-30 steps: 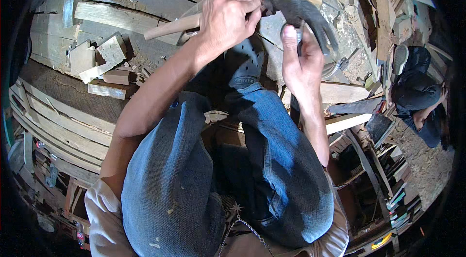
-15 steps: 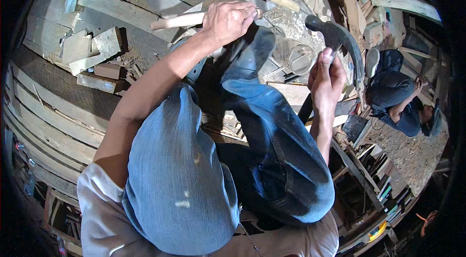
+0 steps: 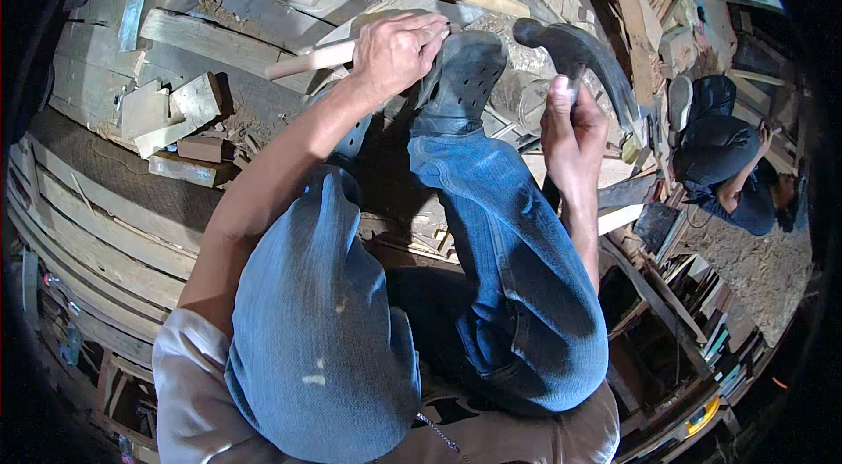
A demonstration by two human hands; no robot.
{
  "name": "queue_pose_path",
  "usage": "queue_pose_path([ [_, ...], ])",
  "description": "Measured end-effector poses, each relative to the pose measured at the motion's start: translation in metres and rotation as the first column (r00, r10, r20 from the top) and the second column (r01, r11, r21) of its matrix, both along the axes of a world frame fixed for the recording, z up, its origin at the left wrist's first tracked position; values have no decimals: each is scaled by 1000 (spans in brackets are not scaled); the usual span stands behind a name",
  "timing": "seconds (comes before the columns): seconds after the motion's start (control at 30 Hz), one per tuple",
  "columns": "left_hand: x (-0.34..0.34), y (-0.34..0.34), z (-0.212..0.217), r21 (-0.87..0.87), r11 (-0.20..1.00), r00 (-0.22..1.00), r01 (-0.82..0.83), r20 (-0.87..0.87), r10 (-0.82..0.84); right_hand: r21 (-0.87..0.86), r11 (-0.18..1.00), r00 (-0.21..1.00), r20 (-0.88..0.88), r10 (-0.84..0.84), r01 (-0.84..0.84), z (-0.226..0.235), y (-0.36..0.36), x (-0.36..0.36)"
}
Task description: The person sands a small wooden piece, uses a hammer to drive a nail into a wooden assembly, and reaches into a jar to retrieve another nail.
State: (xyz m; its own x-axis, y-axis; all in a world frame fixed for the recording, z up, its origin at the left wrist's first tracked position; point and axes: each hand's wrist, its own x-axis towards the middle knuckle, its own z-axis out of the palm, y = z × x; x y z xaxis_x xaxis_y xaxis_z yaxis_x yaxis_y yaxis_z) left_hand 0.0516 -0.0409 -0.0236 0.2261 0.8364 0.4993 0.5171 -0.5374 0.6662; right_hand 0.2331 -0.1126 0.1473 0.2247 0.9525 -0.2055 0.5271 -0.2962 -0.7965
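Raised now, hammer [image 3: 574,56] in right hand [image 3: 570,126]; left hand [image 3: 395,47] grips stick [image 3: 311,59].

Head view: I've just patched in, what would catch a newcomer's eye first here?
First, the dark claw hammer, raised at upper right in the right hand. Next, the left hand at top centre, closed on a pale wooden stick beside a grey perforated shoe on the scrap boards. The blue-jeaned knees fill the middle, and another person crouches at far right.
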Motion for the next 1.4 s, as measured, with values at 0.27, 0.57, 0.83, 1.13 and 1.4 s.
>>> queue_pose_path([
  [0.27, 4, -2, 10, -70, 998, 1000, -3, -30, 1, -24, 989, 981, 128, 145, -143, -42, 6, -14],
  [0.57, 6, -1, 10, -32, 999, 999, -4, -32, 3, -56, 984, 943, 282, 176, -166, -37, 16, -30],
  [0.83, -2, -3, 16, -125, 991, 989, 39, -135, -56, -134, 973, 909, 350, 226, -190, -32, 21, -40],
  [1.13, 2, -1, 14, -82, 996, 990, -38, -139, 26, -68, 986, 988, 23, 153, -152, -40, 15, -21],
  [1.4, -1, 8, 9, -157, 983, 994, -90, -81, 78, -277, 917, 958, -84, 273, -286, -45, 8, 3],
])
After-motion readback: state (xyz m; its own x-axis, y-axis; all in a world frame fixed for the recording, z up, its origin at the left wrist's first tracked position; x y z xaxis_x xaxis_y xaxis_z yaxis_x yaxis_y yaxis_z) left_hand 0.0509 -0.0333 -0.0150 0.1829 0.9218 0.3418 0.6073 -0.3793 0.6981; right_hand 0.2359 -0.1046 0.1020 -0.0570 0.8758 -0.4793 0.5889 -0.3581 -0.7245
